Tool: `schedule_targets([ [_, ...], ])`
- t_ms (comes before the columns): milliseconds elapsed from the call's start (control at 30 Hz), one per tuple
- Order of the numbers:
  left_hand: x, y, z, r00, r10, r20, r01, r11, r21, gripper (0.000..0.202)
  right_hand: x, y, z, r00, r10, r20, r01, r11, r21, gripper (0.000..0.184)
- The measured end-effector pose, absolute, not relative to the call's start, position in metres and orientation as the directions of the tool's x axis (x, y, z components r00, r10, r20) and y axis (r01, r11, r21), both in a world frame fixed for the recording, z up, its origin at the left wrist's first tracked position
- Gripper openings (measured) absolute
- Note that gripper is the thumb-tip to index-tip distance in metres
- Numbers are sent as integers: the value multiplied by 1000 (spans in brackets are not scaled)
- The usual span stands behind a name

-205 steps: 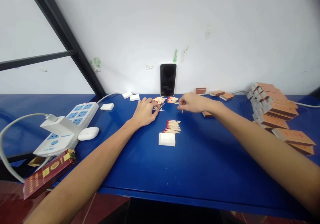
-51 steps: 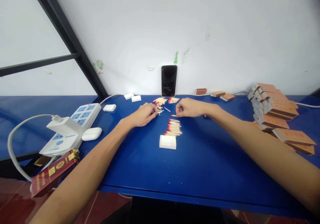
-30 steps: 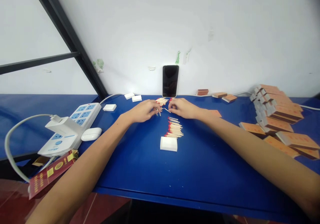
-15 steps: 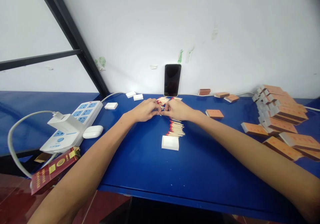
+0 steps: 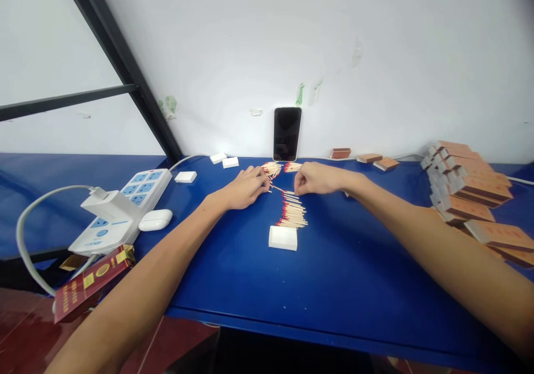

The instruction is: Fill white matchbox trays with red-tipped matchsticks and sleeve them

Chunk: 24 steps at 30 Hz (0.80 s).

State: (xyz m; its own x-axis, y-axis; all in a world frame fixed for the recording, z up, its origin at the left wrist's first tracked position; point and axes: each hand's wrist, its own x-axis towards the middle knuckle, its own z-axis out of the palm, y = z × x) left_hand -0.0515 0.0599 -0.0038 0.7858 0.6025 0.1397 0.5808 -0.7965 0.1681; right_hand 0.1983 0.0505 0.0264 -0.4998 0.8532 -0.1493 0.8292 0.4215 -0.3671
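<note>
My left hand [image 5: 249, 187] rests over the table with its fingers curled together. Match ends show at its fingertips, so it is closed on matches, mostly hidden. My right hand [image 5: 315, 178] is pinched a short way to the right, its fingertips at the end of a single match [image 5: 282, 188] that slants between the hands. Below lies a column of matches [image 5: 293, 213], red heads to the left. An open white matchbox tray [image 5: 283, 237] sits at its near end. Two more heaps, a left match pile [image 5: 272, 169] and a right match pile [image 5: 292, 167], lie behind the hands.
A phone [image 5: 287, 133] leans on the wall. Stacked matchboxes [image 5: 471, 176] stand at the right. White trays [image 5: 186, 177] lie at the back left. A power strip [image 5: 144, 187], white earbud case [image 5: 155, 220] and red box [image 5: 94, 282] occupy the left side.
My right hand has moved right, away from my left hand, uncovering the slanting match between them. My left hand has hardly moved.
</note>
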Motion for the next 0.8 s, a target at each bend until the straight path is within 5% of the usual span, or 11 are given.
schedule_targets([
  [167,-41,52,-6,752,623,214,595,-782,187,27,199,43,36,-569,797,-203,791,463,-400,15],
  [333,-25,45,-11,689,650,321,614,-759,218,25,193,41,36,-601,799,24,687,532,-495,22],
  [467,-19,45,-15,649,646,401,617,-756,219,19,186,40,31,-621,772,136,663,610,-434,22],
  [800,-30,52,-13,647,651,396,615,-753,234,25,183,46,15,-608,788,97,692,585,-423,18],
])
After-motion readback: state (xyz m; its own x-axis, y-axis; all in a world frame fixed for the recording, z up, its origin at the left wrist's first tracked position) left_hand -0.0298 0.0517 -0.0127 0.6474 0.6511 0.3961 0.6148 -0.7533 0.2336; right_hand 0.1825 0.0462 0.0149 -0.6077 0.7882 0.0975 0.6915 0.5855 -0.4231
